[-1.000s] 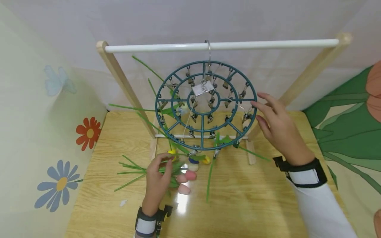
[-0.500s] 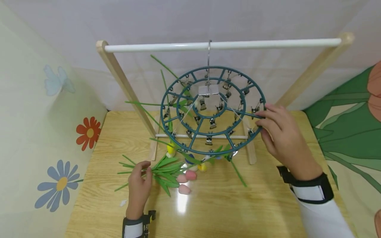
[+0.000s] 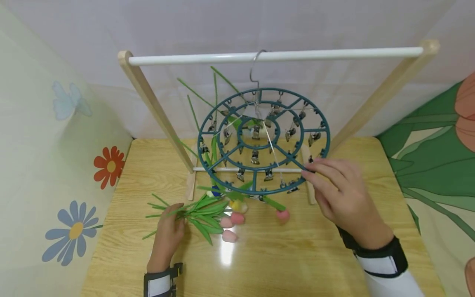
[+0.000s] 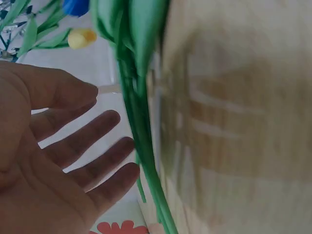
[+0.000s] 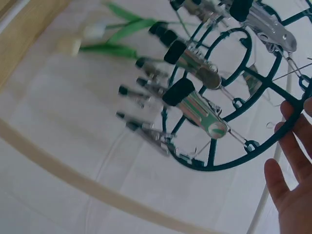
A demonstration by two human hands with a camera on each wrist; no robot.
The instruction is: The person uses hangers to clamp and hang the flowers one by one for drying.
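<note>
A round teal clip hanger (image 3: 201, 142) with several metal clips (image 5: 195, 105) hangs by a wire hook from the white rod (image 3: 334, 53). It is tilted toward me. My right hand (image 3: 309, 169) pinches its front right rim; the right wrist view shows the fingers (image 5: 288, 113) at the hanger's rim (image 5: 243, 157). Artificial tulips are clipped to it, and a pink bud (image 3: 283, 214) dangles below the front rim. My left hand (image 3: 170, 220) lies on the table, palm open, its fingertips (image 4: 124, 146) beside the green stems (image 4: 141, 146) of a loose tulip bunch (image 3: 202, 212).
The rod rests on a wooden frame with slanted legs (image 3: 156, 107) standing on a wooden table (image 3: 278, 260). Loose pink buds (image 3: 229, 236) lie near the bunch. Flower-painted walls close in on the left and right.
The hanger has turned and tilted as my right hand took its rim and pulled it down toward me. My left hand slid left from the flower heads to the stems.
</note>
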